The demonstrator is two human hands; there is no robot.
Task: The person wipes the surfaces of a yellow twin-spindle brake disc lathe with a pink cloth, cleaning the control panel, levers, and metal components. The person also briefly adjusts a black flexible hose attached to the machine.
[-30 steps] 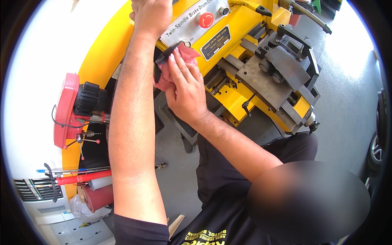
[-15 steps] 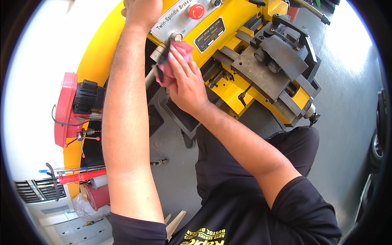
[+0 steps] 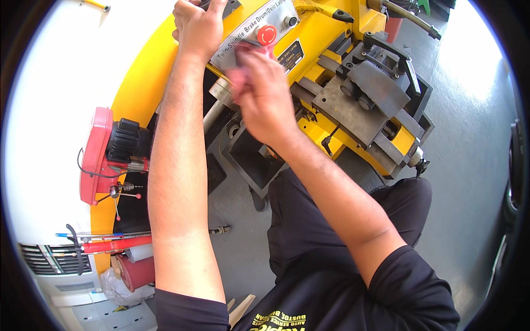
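A crumpled pink and dark rag [image 3: 238, 77] is in my right hand [image 3: 268, 99], whose fingers close over it against the silver control panel [image 3: 238, 37] of a yellow lathe [image 3: 309, 52]. This hand and the rag are smeared by motion. Just beyond them on the panel is a red mushroom-shaped stop button [image 3: 267, 35], with a black knob [image 3: 290, 21] further right. At the panel's upper left, my left hand [image 3: 199, 30] has its fingers curled at the machine's top edge, beside a dark part [image 3: 223, 6]. What these fingers grip is hidden.
The lathe's metal slide [image 3: 353, 102] and crank handle [image 3: 419, 165] extend right. Below my right hand stands a dark open bin [image 3: 254, 160]. A red drill press [image 3: 99, 157] and red roll [image 3: 135, 273] lie left. Grey floor [image 3: 464, 121] spreads right.
My right hand has moved up and slightly right with the rag, from the panel's lower end onto its face. My left hand remains at the top edge; the view has shifted slightly.
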